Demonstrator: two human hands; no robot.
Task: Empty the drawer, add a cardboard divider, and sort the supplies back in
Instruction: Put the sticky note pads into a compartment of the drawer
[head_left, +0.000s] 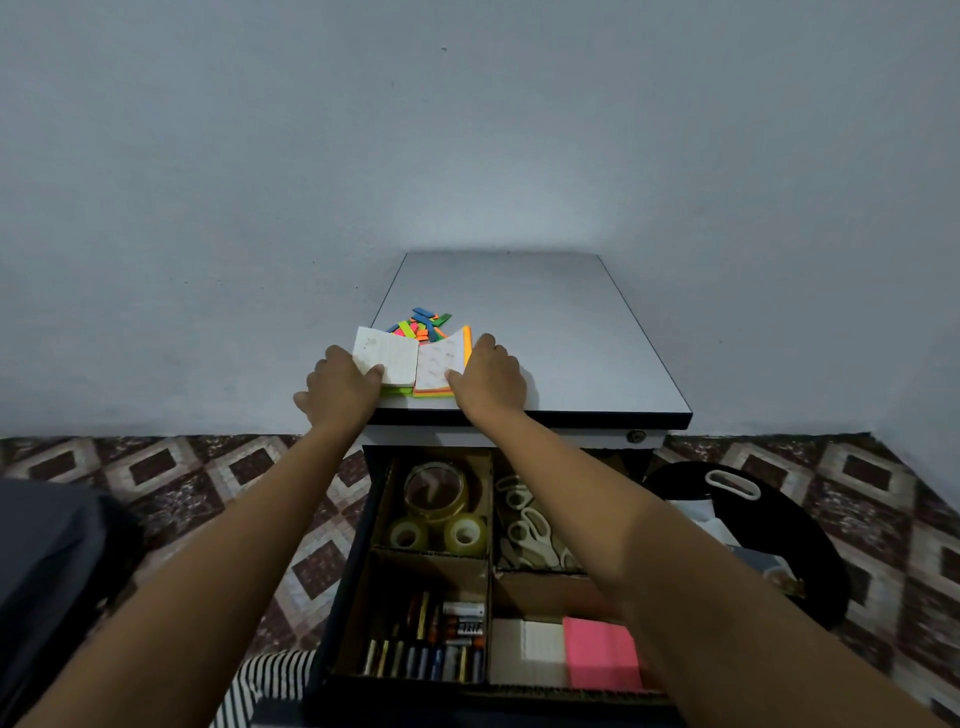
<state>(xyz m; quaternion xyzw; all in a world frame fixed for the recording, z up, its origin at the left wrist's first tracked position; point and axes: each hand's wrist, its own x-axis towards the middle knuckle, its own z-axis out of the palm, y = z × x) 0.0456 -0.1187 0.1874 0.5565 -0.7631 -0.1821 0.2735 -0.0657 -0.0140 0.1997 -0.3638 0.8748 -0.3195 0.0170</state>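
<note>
Up on the grey laminate cabinet top (545, 322), the left hand (337, 387) grips a white-faced square sticky-note pad (384, 356) under its thumb, and the right hand (491, 379) grips an orange-edged square sticky-note pad (441, 364), the two pads touching. Just beyond both hands lies a heap of neon paper tabs (421, 325). Below the wrists, a brown cardboard divider (490, 519) partitions the open drawer (348, 571).

Black bag (810, 525) on patterned floor (171, 478)

Left hand (340, 387) and right hand (491, 376) bare, forearms uncovered right to the frame edge. Black-and-white striped fabric (260, 686) at 7 o'clock, looks like clothing. Dark grey cloth (47, 561) at 8 o'clock; can't tell if worn.
</note>
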